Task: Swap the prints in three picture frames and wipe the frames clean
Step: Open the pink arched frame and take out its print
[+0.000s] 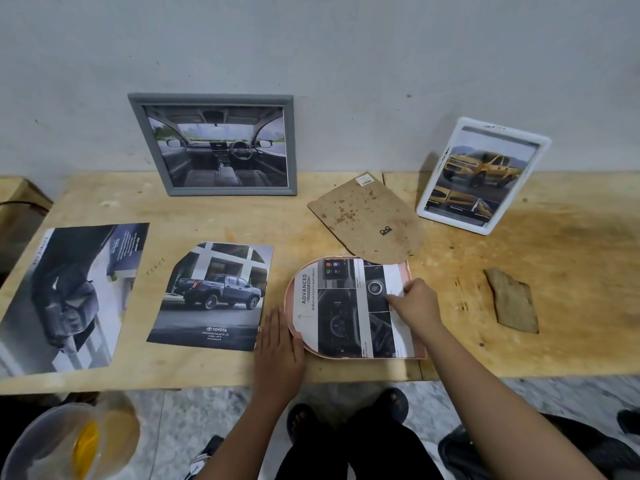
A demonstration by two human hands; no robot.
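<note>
Near the bench's (554,306) front edge, the right hand (414,304) is pinching the cut print (349,306) lying in the arched pink frame (417,344), its grip seemingly closed on the paper. The left hand (278,351) is lying flat, fingers together, touching the frame's curved end. Just behind, the brown backing board (367,216) is overlapping the frame's far edge. Two loose prints (211,296) are lying to the left.

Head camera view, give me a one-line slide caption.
Right hand lifts the print from the arched pink frame; flat left hand steadies it.
</note>
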